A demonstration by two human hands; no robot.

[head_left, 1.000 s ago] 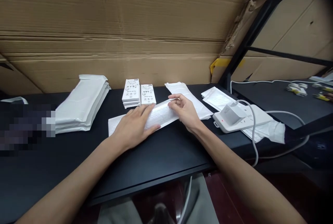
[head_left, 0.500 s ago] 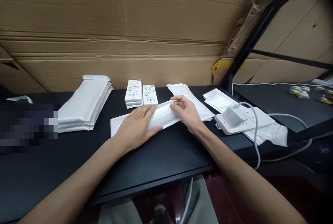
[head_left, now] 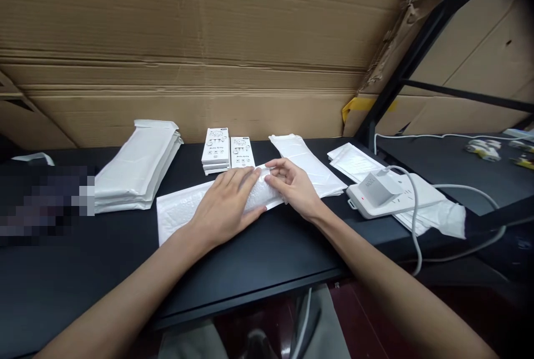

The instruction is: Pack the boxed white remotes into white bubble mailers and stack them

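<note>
A white padded bubble mailer (head_left: 179, 208) lies slantwise on the black table in front of me. My left hand (head_left: 227, 203) rests flat over its middle, with the fingers stretched and the thumb spread toward the near edge. At the mailer's right end, my right hand (head_left: 292, 186) pinches the edge between thumb and fingers. Behind my left hand are small white printed boxes: a short stack (head_left: 216, 146) and a single box (head_left: 242, 153) beside it. Another white mailer (head_left: 311, 164) lies just beyond my right hand.
A thick pile of white mailers (head_left: 133, 170) stands at the left. On the right, a white power strip (head_left: 400, 195) with a plugged-in charger and cable rests partly over more white mailers (head_left: 354, 161). Cardboard (head_left: 250, 69) walls the back; a black metal frame (head_left: 417, 53) rises at the right.
The mailer has shifted left and toward me, so more of its left end shows past my left hand. My right hand has moved slightly left, closer to the left hand.
</note>
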